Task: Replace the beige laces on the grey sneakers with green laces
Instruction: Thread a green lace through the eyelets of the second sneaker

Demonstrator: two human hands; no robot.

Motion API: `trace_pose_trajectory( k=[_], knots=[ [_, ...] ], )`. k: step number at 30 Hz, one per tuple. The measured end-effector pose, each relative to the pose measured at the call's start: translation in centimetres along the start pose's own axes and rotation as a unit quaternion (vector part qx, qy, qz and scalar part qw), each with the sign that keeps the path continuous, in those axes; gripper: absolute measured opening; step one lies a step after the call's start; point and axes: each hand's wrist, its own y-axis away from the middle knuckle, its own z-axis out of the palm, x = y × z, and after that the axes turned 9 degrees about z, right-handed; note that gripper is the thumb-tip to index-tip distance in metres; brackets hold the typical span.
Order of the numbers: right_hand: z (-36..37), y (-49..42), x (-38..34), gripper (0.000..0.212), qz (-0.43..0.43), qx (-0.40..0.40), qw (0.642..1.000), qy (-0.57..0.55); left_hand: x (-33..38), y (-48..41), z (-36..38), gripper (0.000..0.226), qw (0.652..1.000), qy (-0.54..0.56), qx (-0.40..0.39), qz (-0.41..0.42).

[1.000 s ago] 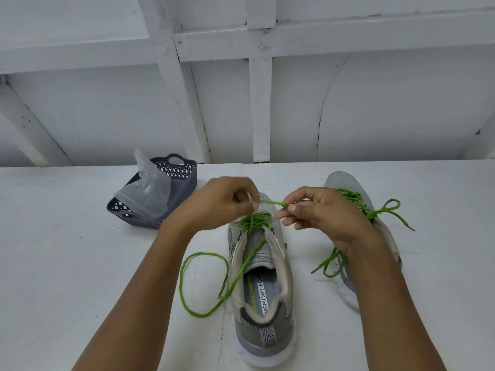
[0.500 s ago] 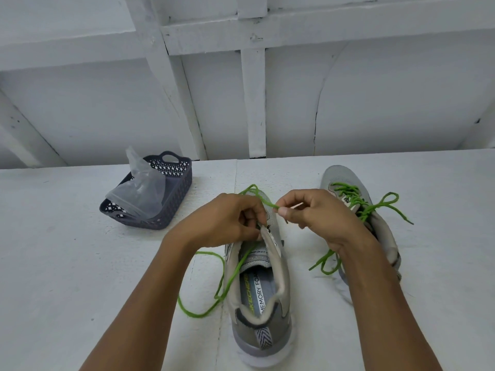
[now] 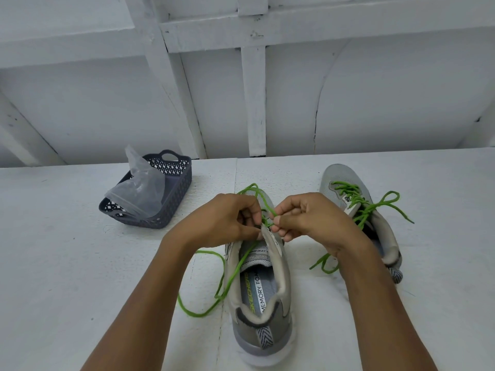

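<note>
A grey sneaker (image 3: 261, 311) stands in front of me, heel toward me, with a green lace (image 3: 211, 298) partly threaded through it. The lace arches over the toe and trails in a loop on the table to the left. My left hand (image 3: 227, 220) grips the sneaker's upper edge near the eyelets. Beside it, my right hand (image 3: 305, 216) pinches the green lace at the top of the tongue. A second grey sneaker (image 3: 356, 210) sits to the right, fully laced in green with a tied bow.
A dark blue perforated basket (image 3: 171, 194) with a clear plastic bag (image 3: 142, 188) in it sits at the back left of the white table (image 3: 67, 263). A white panelled wall rises behind the table.
Both hands have come closer together over the eyelets. The lace end that was stretched between the hands now arches over the toe, and my right hand has moved down to the tongue.
</note>
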Motion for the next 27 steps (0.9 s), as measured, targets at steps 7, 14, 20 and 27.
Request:
trace_pose_trajectory(
  k=[7,14,20,27],
  knots=[
    [-0.1,-0.1,0.0,0.008,-0.009,0.013,0.997,0.078,0.1,-0.1,0.0,0.017,1.000,-0.015,-0.016,-0.003],
    [0.4,-0.4,0.0,0.020,-0.004,0.027,0.992,0.126,0.2,-0.2,0.0,0.011,0.999,-0.047,-0.017,0.000],
    [0.5,-0.5,0.0,0.007,-0.026,0.055,0.986,0.155,0.1,-0.1,0.1,0.005,0.998,-0.064,0.002,0.004],
    [1.1,-0.6,-0.2,0.014,-0.034,0.071,0.989,0.125,0.3,0.1,0.5,0.005,0.998,-0.066,-0.001,0.004]
  ],
)
